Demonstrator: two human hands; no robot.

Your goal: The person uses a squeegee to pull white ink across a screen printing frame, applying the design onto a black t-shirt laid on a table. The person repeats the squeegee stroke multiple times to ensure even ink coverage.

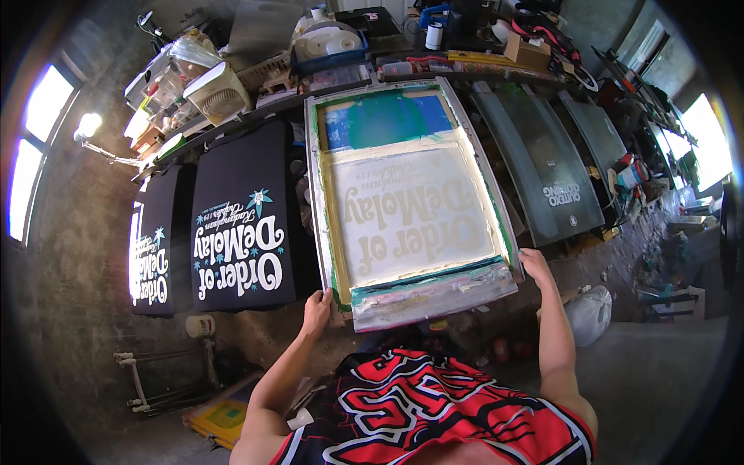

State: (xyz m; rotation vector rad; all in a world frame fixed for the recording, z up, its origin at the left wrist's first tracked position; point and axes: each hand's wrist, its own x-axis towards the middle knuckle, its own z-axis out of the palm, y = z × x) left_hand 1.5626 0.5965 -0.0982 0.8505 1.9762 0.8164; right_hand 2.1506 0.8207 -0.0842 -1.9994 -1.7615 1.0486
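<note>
A screen-printing frame [407, 201] with a pale stencil, a blue and teal band at the far end and an ink-smeared near bar lies in front of me. My left hand [318, 308] is closed on its near left corner. My right hand [532, 260] grips its right edge near the lower corner. Left of the frame, a black printed shirt [240, 163] lies on a board, beside a second printed shirt [167, 217]. To the right sit a grey printed panel [535, 155] and a smaller grey panel [601, 139].
A cluttered shelf [411, 70] runs along the back with containers and boxes. A lamp [91, 124] stands by the left window. Below are a pipe rack [139, 384], a yellow frame [221, 415] and a white plastic bag [593, 314]. More clutter [690, 225] fills the right side.
</note>
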